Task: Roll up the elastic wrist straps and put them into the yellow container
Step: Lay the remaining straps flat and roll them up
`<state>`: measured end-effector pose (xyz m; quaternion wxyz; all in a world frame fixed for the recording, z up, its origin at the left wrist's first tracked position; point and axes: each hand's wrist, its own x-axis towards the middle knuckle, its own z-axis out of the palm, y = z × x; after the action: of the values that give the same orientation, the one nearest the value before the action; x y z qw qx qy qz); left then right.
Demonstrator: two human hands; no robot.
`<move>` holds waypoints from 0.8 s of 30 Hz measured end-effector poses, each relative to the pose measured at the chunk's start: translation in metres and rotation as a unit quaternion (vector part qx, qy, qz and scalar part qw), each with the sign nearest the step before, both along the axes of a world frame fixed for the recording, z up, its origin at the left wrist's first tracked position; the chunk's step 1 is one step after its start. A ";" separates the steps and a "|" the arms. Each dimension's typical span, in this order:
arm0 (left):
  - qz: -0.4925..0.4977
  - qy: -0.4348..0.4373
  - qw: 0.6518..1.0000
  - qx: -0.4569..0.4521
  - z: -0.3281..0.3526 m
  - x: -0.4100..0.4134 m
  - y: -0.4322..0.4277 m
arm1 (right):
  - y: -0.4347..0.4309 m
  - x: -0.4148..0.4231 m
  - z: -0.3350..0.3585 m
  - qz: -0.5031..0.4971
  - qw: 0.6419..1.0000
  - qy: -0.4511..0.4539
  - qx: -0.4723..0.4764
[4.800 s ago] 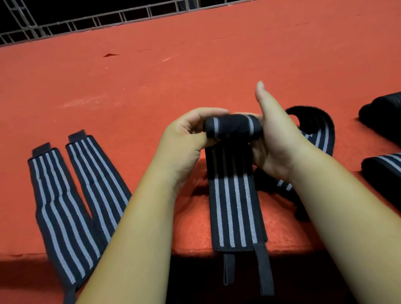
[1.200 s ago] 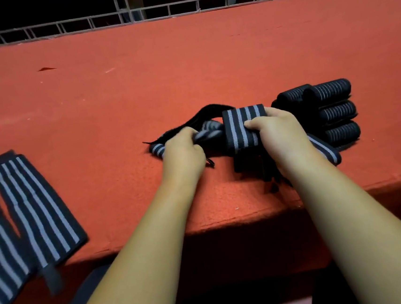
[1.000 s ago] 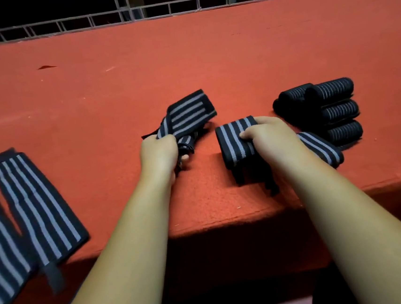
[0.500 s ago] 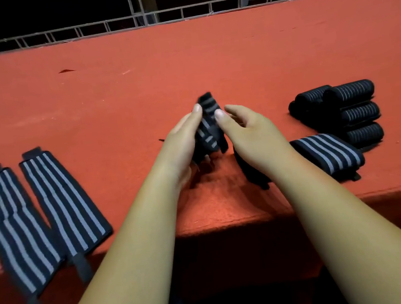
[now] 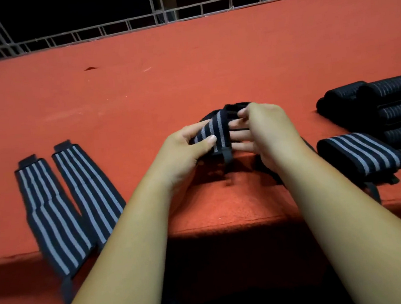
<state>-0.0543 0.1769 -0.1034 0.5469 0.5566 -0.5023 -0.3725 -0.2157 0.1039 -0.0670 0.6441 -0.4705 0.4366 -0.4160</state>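
Red worktop point(image 5: 187, 79), dark railing point(image 5: 205, 6) behind. Left hand point(image 5: 184, 148) pinches a striped strap point(image 5: 213, 131) between thumb and curled fingers point(image 5: 205, 141), and right hand point(image 5: 268, 130) pinches its upper edge, likely squaring an end to start the roll. Outward: folded strap point(image 5: 359, 156) just right, rolled straps point(image 5: 386, 109) stacked beyond, probably awaiting the yellow container, which is not in view; two flat straps point(image 5: 53, 210) wait at left.

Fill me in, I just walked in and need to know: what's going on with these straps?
A person holds one striped strap above the red table, the left hand pinching its side and the right hand gripping its far end, apparently about to roll it. Two flat straps lie to the left. On the right sit a rolled strap and a pile of finished rolls. No yellow container is in view.
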 end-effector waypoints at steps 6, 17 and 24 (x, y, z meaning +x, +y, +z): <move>0.003 -0.106 0.994 0.003 -0.005 -0.002 0.002 | 0.001 0.014 -0.016 0.052 0.957 0.258 -0.119; 0.321 0.086 0.940 0.077 -0.004 0.044 -0.005 | 0.005 0.034 -0.015 -0.064 0.979 -0.172 -0.094; 0.314 -0.312 0.870 0.218 0.002 0.021 -0.005 | 0.010 0.016 -0.013 0.016 0.987 -0.157 -0.034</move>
<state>-0.0328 0.1715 -0.1009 0.3151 0.8772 -0.3515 -0.0879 -0.1995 0.1140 -0.0795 0.6951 -0.4276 0.3080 -0.4891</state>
